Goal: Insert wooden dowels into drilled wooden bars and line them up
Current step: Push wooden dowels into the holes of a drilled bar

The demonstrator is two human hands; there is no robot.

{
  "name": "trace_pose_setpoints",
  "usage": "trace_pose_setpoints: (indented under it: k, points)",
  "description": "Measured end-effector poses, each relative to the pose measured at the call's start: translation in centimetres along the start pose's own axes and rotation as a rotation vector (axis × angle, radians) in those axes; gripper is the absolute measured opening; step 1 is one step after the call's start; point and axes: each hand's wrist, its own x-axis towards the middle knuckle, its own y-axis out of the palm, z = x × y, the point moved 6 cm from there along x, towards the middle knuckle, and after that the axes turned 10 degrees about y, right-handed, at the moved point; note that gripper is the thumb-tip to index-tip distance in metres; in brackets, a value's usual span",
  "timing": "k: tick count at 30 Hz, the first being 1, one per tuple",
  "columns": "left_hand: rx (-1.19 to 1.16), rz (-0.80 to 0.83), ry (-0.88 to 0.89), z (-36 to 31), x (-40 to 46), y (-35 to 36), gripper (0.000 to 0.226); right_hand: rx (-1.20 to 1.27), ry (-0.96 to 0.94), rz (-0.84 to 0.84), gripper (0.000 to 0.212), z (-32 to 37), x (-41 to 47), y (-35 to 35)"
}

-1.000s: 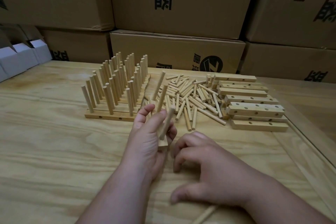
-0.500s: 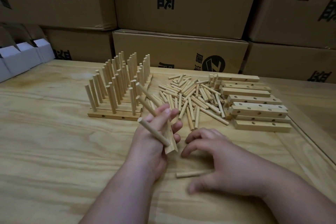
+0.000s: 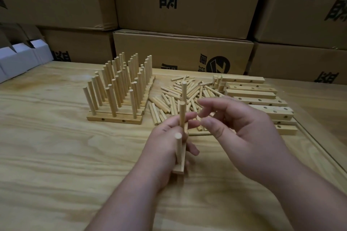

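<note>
Dowels first: three pale round wooden dowels (image 3: pixel 181 116) stand up out of the short drilled wooden bar (image 3: pixel 180 163) that my left hand (image 3: pixel 169 146) grips, fingers curled round the bar with its near end poking out below my palm. My right hand (image 3: pixel 242 137) hovers just beside it, fingers loosely bent with nothing between them that I can see.

Risk, as I judge it: the bar is held in the air, end toward me, so any twist of my wrist could tip a loosely seated dowel out. If my right fingers knock the tallest dowel, it may lean or jam crooked in its hole.

Beyond my hands lies the loose heap of spare wooden dowels (image 3: pixel 180 97); a dropped bar could scatter it. To the left, the finished rows of pegged wooden bars (image 3: pixel 120 97) stand on the light plywood table (image 3: pixel 56 155); setting this one down carelessly could bump them out of line. The stack of empty drilled bars (image 3: pixel 262 99) waits on the right.
</note>
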Motion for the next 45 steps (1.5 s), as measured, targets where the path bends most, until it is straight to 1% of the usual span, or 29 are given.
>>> trace_pose_setpoints:
  k: [3,6,8,10,13,15,17,19,21,23,25,27,29,30,31,34,37,39,43,45]
  points:
    - [0.082,0.019,-0.016,-0.1,-0.1,0.2,0.042,-0.081,-0.041,0.066,0.034,1.1,0.1,0.1]
    - [0.1,0.046,-0.053,0.2,-0.2,0.5,0.043,-0.068,-0.035,0.091,0.034,1.0,0.1,0.1]
    - [0.105,0.06,-0.081,0.3,-0.3,0.7,0.042,-0.087,-0.032,0.099,0.037,1.0,0.0,0.0]
    - [0.125,0.082,-0.089,0.4,-0.3,0.7,0.043,-0.138,-0.022,0.101,0.033,1.1,0.1,0.0]
    - [0.168,0.119,-0.097,0.7,-0.3,0.7,0.044,-0.198,0.001,0.073,0.019,1.5,0.4,-0.4]
    - [0.169,0.143,-0.102,0.8,-0.4,0.7,0.044,-0.238,0.02,0.089,0.016,2.0,0.7,-0.5]
    - [0.132,0.164,-0.097,0.7,-0.4,0.6,0.041,-0.275,0.027,0.126,0.019,2.7,1.1,-0.5]
    - [0.043,0.17,-0.091,0.4,-0.2,0.5,0.043,-0.327,0.032,0.159,0.03,3.4,1.9,-0.4]
    - [-0.065,0.16,-0.083,0.0,0.0,0.1,0.046,-0.394,0.027,0.19,0.03,4.4,2.9,-0.2]
    - [-0.223,0.123,-0.101,0.0,0.2,-0.4,0.048,-0.448,0.027,0.225,0.024,5.3,4.0,0.1]
    - [-0.424,0.036,-0.127,0.1,0.3,-0.9,0.045,-0.473,0.05,0.242,0.02,6.0,5.0,0.3]
    - [-0.569,-0.123,-0.162,0.8,0.6,-1.8,0.04,-0.489,0.049,0.231,0.018,6.8,6.0,0.2]
    - [-0.671,-0.313,-0.207,1.5,0.9,-2.6,0.035,-0.483,0.047,0.219,0.014,7.8,7.0,0.2]
    - [-0.709,-0.378,-0.221,1.7,1.0,-2.9,0.034,-0.467,0.045,0.215,0.013,8.3,7.6,0.3]
    - [-0.734,-0.406,-0.229,1.8,1.1,-2.9,0.034,-0.447,0.041,0.213,0.011,8.8,8.1,0.4]
    - [-0.758,-0.409,-0.25,1.8,1.4,-2.6,0.027,-0.409,0.052,0.232,0.008,9.7,9.6,1.5]
    - [-0.693,-0.407,-0.235,2.0,1.4,-2.6,0.019,-0.442,0.052,0.263,0.005,10.2,10.7,3.5]
    - [-0.592,-0.372,-0.223,2.0,1.5,-2.3,0.024,-0.475,0.044,0.261,0.005,10.5,11.5,4.9]
    - [-0.325,-0.234,-0.162,1.8,1.3,-1.4,0.027,-0.515,0.034,0.266,0.006,11.1,12.9,7.4]
    - [-0.246,-0.167,-0.139,1.6,1.1,-0.8,0.027,-0.596,-0.002,0.279,0.006,11.6,13.4,8.6]
